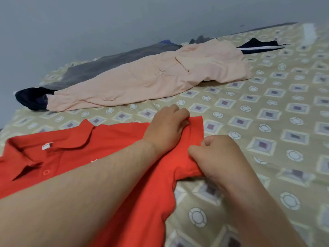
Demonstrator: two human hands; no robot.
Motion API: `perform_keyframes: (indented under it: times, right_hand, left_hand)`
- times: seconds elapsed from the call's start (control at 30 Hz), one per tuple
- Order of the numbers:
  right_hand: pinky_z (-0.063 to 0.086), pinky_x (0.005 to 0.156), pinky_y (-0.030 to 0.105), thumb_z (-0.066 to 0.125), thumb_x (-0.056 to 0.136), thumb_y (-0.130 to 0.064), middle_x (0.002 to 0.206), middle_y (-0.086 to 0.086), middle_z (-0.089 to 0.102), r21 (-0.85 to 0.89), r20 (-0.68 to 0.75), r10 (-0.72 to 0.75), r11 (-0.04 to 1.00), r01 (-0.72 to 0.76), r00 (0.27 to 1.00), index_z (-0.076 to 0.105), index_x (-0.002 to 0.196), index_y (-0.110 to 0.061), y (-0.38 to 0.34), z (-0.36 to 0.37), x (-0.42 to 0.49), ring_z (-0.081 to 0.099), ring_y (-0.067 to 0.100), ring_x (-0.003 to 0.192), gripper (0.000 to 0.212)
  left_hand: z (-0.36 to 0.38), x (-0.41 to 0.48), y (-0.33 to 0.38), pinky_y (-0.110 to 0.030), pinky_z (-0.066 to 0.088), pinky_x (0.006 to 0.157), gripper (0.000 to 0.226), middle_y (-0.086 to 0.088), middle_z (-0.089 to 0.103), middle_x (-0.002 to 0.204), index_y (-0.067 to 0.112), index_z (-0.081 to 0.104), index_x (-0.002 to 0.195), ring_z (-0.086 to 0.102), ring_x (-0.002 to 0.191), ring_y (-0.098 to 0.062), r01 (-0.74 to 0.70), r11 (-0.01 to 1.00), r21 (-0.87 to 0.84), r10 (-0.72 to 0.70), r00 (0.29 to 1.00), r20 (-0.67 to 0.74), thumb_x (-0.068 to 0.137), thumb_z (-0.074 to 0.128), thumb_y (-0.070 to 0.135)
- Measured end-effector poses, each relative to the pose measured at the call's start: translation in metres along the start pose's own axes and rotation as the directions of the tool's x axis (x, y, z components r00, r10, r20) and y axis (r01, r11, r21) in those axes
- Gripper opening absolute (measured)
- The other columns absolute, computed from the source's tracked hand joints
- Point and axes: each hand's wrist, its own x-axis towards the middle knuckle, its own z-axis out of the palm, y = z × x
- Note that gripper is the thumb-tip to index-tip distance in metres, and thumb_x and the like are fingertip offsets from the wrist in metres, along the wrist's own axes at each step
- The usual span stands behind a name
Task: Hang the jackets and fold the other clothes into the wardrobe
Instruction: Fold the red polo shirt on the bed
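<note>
One shirt (110,138), cut off at left; left hand (165,127) and right hand (220,157) each pinch its sleeve (178,158). Peach garment (151,81) half-hides darker clothes (99,66).

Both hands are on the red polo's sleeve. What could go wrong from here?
1. The left hand and right hand bunch the sleeve of the red polo; folded in like that, it may crease.
2. The left forearm lies across the shirt's front, so pulling the sleeve could drag the body askew.
3. The collar lies uneven and might get folded crooked.
</note>
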Motion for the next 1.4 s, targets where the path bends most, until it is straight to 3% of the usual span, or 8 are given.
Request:
perform_keyframes:
  times: [0.2, 0.37, 0.6, 0.77, 1.0, 1.1, 1.3, 1.4]
  right_hand:
    - [0.04, 0.043, 0.026, 0.06, 0.068, -0.02, 0.06, -0.004, 0.06, -0.092, 0.089, 0.089, 0.992, -0.081, 0.992, 0.049, 0.083, -0.021, 0.008, -0.002, 0.003, 0.058, 0.017, 0.047, 0.019]
    - [0.051, 0.058, 0.027, 0.066, 0.069, -0.036, 0.088, -0.021, 0.062, 0.054, 0.152, 0.049, 0.997, -0.058, 0.987, 0.044, 0.128, -0.044, 0.003, 0.003, 0.002, 0.068, 0.009, 0.069, 0.064]
    - [0.054, 0.059, 0.028, 0.061, 0.06, -0.01, 0.103, -0.011, 0.068, 0.396, 0.179, -0.025, 0.917, -0.049, 0.984, 0.058, 0.129, -0.041, -0.006, 0.026, -0.006, 0.069, 0.007, 0.066, 0.076]
    - [0.049, 0.051, 0.033, 0.055, 0.064, 0.004, 0.084, -0.002, 0.072, 0.422, 0.211, 0.076, 0.892, -0.161, 0.975, 0.063, 0.123, -0.033, -0.011, 0.019, -0.009, 0.059, 0.019, 0.051, 0.07]
    - [0.044, 0.067, 0.022, 0.064, 0.076, -0.011, 0.098, -0.023, 0.056, -0.16, 0.31, -0.041, 0.983, 0.095, 0.95, 0.047, 0.115, -0.039, -0.016, 0.006, -0.014, 0.059, 0.004, 0.08, 0.051]
    - [0.043, 0.091, 0.027, 0.07, 0.083, -0.022, 0.131, -0.014, 0.055, -0.011, 0.146, -0.067, 0.997, 0.07, 0.987, 0.043, 0.143, -0.041, -0.01, 0.015, -0.009, 0.053, 0.007, 0.106, 0.068]
    - [0.043, 0.093, 0.017, 0.053, 0.088, 0.0, 0.117, -0.008, 0.069, 0.217, -0.27, -0.057, 0.969, 0.119, 0.961, 0.072, 0.115, -0.029, 0.001, 0.023, -0.002, 0.061, 0.004, 0.105, 0.045]
    - [0.039, 0.106, 0.023, 0.052, 0.095, -0.01, 0.134, -0.007, 0.061, 0.19, -0.219, -0.064, 0.976, 0.107, 0.974, 0.061, 0.134, -0.024, 0.002, 0.026, 0.0, 0.053, 0.006, 0.122, 0.042]
  left_hand:
    - [-0.014, -0.015, 0.004, -0.042, 0.041, 0.09, 0.028, -0.013, 0.06, 0.105, 0.01, 0.068, 0.111, 0.055, 0.101, -0.033, 0.132, 0.991, 0.026, -0.122, 0.966, -0.229, 0.089, 0.063, 0.027]
    - [-0.053, -0.114, -0.001, -0.023, 0.032, 0.106, 0.052, 0.004, 0.058, 0.131, 0.017, 0.064, 0.122, 0.051, 0.124, -0.012, 0.263, 0.96, -0.097, -0.271, 0.959, -0.082, 0.085, 0.044, 0.047]
    - [-0.053, -0.174, 0.012, -0.042, -0.018, 0.118, 0.124, 0.007, -0.035, 0.154, 0.031, -0.029, 0.146, -0.039, 0.14, -0.008, 0.177, 0.924, 0.338, -0.316, 0.851, 0.42, 0.056, 0.026, 0.096]
    - [-0.058, -0.122, -0.005, -0.038, -0.015, 0.12, 0.106, 0.009, -0.015, 0.163, 0.035, -0.003, 0.156, -0.021, 0.146, -0.003, 0.239, 0.96, 0.144, -0.279, 0.817, 0.505, 0.066, 0.013, 0.089]
    - [-0.034, -0.086, -0.017, -0.042, -0.015, 0.119, 0.102, 0.005, -0.011, 0.164, 0.035, -0.003, 0.156, -0.016, 0.149, -0.009, 0.209, 0.963, 0.172, -0.265, 0.859, 0.438, 0.068, 0.004, 0.086]
    - [-0.035, -0.09, -0.019, -0.042, -0.014, 0.12, 0.096, 0.005, -0.01, 0.164, 0.035, -0.002, 0.156, -0.016, 0.149, -0.01, 0.185, 0.971, 0.149, -0.231, 0.88, 0.415, 0.072, 0.005, 0.081]
    - [-0.037, -0.107, -0.013, -0.035, 0.006, 0.123, 0.069, -0.003, 0.025, 0.161, 0.017, 0.037, 0.149, 0.015, 0.15, -0.016, 0.343, 0.938, -0.055, -0.346, 0.936, -0.061, 0.085, 0.038, 0.043]
    - [-0.035, -0.108, -0.011, -0.038, -0.003, 0.122, 0.086, 0.0, 0.016, 0.164, 0.023, 0.027, 0.154, 0.006, 0.152, -0.017, 0.292, 0.939, 0.183, -0.318, 0.939, 0.134, 0.08, 0.022, 0.066]
